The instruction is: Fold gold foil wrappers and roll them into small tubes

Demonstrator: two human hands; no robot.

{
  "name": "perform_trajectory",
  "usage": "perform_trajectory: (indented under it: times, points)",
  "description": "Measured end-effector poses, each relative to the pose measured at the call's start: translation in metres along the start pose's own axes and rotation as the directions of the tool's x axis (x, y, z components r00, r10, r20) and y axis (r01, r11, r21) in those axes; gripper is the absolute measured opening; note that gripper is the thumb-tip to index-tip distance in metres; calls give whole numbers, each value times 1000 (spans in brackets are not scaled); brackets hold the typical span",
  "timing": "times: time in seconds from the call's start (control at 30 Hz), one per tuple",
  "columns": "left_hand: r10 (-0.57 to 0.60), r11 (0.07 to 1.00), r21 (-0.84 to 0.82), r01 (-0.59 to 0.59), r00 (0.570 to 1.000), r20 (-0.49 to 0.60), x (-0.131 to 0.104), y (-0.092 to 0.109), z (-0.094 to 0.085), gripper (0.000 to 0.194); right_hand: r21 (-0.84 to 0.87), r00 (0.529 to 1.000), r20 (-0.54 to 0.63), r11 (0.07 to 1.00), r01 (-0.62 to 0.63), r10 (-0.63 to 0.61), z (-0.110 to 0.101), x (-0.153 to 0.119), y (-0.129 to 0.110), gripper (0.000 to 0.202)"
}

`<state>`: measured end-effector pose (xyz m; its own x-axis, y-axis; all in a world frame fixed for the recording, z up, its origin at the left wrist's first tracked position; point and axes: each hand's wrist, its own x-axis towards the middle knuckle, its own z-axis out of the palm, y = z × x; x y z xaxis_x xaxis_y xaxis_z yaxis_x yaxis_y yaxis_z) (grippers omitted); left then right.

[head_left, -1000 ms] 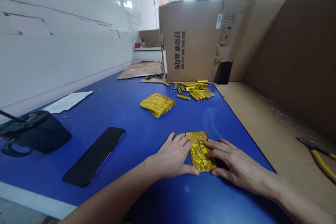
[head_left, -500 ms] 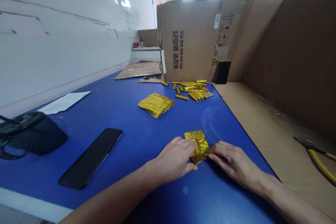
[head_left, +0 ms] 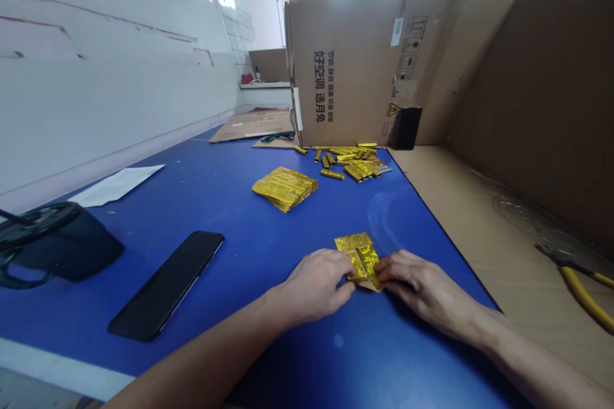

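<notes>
A gold foil sheet (head_left: pixel 368 258) with folded flaps lies on the blue table (head_left: pixel 288 243) between my hands. My left hand (head_left: pixel 322 282) grips its left edge, fingertips on the foil and thumb near the lower edge. On the right side, my right hand (head_left: pixel 413 281) pinches the sheet's lower right corner. Farther forward sits a stack of flat gold sheets (head_left: pixel 284 188). Behind it, to the right, lies a pile of small rolled gold pieces (head_left: pixel 357 170).
A black phone (head_left: pixel 167 284) and a dark mug (head_left: pixel 62 246) stand left, near a white paper (head_left: pixel 118 185). Large cardboard (head_left: pixel 364 70) rises behind the rolled pieces. Yellow-handled pliers (head_left: pixel 582 294) lie on cardboard at the right.
My left fingers have drawn back left and more foil shows. My right hand has shifted slightly up onto the sheet's right edge. The lower edge of the foil looks more opened out.
</notes>
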<state>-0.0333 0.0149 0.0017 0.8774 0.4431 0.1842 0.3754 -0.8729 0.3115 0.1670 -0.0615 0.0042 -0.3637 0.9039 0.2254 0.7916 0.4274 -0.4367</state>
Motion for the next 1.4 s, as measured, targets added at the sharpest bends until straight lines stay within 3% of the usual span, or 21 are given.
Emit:
perform_trajectory:
  times: [0.17,0.37,0.57,0.87,0.97,1.2,1.4]
  points:
    - [19,1000,-22,-19,1000,4,1,3,1,14,47,995,-34,995,-91,93,3,2,-2,18]
    - [-76,986,-151,71,997,-32,3,0,3,14,149,959,-47,951,-271,280,5,3,-3,15]
    - [-154,953,-272,135,987,-50,2,0,4,17,251,943,-1,913,-322,333,3,4,-2,13]
    - [-241,914,-349,207,969,-58,4,3,6,9,521,893,65,748,-411,445,15,5,6,16]
    - [-297,889,-378,259,954,-46,3,4,8,9,527,889,72,740,-418,452,15,7,6,15]
    - [-332,910,-279,308,942,-42,4,9,9,2,438,888,31,792,-425,460,17,8,7,11]
    - [-351,922,-182,343,936,-12,3,10,10,11,315,893,-31,852,-417,449,16,8,3,9]
